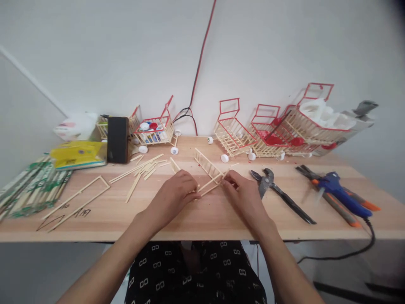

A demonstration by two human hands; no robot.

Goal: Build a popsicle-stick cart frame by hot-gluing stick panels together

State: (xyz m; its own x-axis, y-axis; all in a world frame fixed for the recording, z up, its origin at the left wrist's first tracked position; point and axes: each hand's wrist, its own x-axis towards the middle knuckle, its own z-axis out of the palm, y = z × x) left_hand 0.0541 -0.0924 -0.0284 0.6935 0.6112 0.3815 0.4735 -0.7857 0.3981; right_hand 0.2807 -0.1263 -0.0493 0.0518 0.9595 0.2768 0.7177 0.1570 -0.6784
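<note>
A small frame of thin wooden sticks (pixel 207 165) stands tilted on the table between my hands, its ladder-like side leaning away from me. With fingers pinched together, my left hand (pixel 179 190) grips the near left end of the frame's sticks. My right hand (pixel 242 194) is closed on the right corner, where sticks meet; its fingertips are partly hidden. Just behind my left hand, another short slatted wooden piece (pixel 174 165) shows; whether it joins the frame I cannot tell. Loose cut sticks (pixel 147 168) lie to the left.
Miniature shopping carts (pixel 236 133) with red rims line the wall. Pliers (pixel 278 192) and a blue glue gun (pixel 343 192) with a cord lie right. At left are a U-shaped stick frame (pixel 84 204), bundled sticks (pixel 38 190), a yellow packet (pixel 79 154) and an upright phone (pixel 117 139).
</note>
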